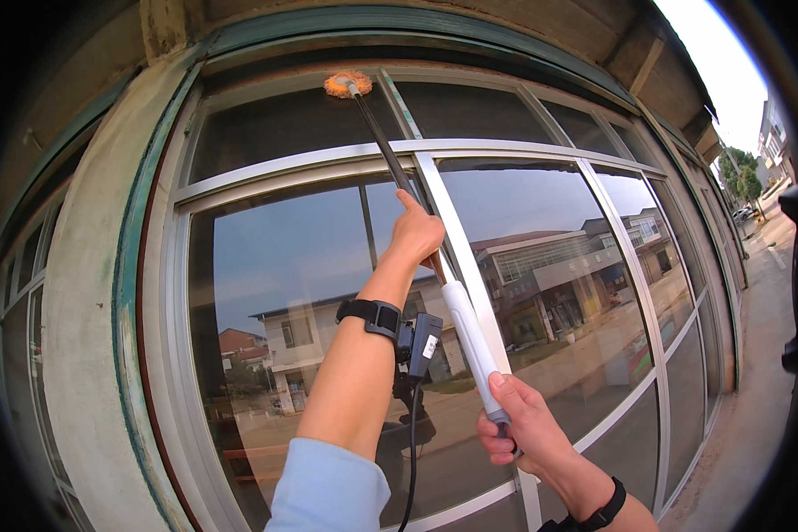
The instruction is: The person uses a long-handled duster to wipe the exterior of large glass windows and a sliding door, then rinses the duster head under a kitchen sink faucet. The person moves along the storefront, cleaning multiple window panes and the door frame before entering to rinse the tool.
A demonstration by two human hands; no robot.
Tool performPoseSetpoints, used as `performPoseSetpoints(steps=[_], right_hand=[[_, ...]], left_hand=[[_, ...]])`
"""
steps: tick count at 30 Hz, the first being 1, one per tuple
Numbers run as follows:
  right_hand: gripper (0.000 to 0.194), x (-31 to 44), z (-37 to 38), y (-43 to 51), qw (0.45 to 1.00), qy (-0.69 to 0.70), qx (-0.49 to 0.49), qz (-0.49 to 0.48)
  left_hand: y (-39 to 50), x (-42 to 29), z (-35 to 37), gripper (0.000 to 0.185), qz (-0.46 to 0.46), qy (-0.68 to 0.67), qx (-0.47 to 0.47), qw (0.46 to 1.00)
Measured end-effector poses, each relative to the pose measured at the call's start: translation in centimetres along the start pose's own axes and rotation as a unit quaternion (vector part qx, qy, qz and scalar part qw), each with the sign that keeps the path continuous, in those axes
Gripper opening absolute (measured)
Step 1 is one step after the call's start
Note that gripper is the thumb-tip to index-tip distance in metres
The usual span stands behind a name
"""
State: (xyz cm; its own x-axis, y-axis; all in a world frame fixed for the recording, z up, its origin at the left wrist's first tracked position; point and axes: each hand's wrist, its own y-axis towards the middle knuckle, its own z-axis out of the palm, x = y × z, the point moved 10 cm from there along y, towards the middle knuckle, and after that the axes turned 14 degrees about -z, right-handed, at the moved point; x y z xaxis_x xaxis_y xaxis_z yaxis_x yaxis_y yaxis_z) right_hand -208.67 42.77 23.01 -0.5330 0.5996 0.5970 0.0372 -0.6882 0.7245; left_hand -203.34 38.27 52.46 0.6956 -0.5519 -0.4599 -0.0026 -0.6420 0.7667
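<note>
A long-handled mop with an orange chenille head (347, 84) reaches up to the top left window pane (292, 126). Its dark pole (380, 139) slants down to a white grip (469, 332) with a grey end. Partway along the pole, my left hand (417, 229) is wrapped around it, index finger laid along the shaft. Lower down, my right hand (522, 419) grasps the bottom of the white grip. The mop head appears to lie against the glass near the upper frame.
Silver metal frames (442, 206) divide large reflective panes (545, 246). A concrete pillar (86, 292) stands at left. On my left wrist, a strapped black device (424, 346) trails a cable (412, 452). Pavement (765, 319) runs along the right.
</note>
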Motion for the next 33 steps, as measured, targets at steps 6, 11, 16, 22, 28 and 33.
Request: performPoseSetpoints(steps=[6, 11, 16, 22, 28, 33], right_hand=[[0.045, -0.4, 0.2, -0.3, 0.999, -0.011, 0.013, 0.039], [0.048, -2.4, 2.8, -0.7, 0.996, -0.040, 0.063, 0.057], [0.042, -4.8, 6.1, -0.7, 0.989, -0.052, 0.107, 0.082], [0.041, -5.7, 12.5, 1.2, 0.972, -0.099, 0.195, 0.086], [0.040, -6.9, 16.2, 1.1, 0.974, -0.076, 0.200, 0.068], [0.042, -5.0, 9.7, 0.1, 0.985, -0.076, 0.136, 0.077]], left_hand=[[-0.2, -0.5, 1.2, 0.090, -0.009, 0.007, 0.008, 1.000], [-0.8, 1.7, -2.9, 0.088, -0.016, 0.076, -0.083, 0.994], [-0.7, 6.6, -8.9, 0.087, -0.093, 0.087, -0.129, 0.983], [-1.4, 12.6, -19.1, 0.084, -0.145, 0.100, -0.188, 0.966], [-1.7, 14.2, -23.0, 0.090, -0.109, 0.000, -0.151, 0.982], [-1.1, 11.4, -17.2, 0.090, -0.090, 0.026, -0.156, 0.983]])
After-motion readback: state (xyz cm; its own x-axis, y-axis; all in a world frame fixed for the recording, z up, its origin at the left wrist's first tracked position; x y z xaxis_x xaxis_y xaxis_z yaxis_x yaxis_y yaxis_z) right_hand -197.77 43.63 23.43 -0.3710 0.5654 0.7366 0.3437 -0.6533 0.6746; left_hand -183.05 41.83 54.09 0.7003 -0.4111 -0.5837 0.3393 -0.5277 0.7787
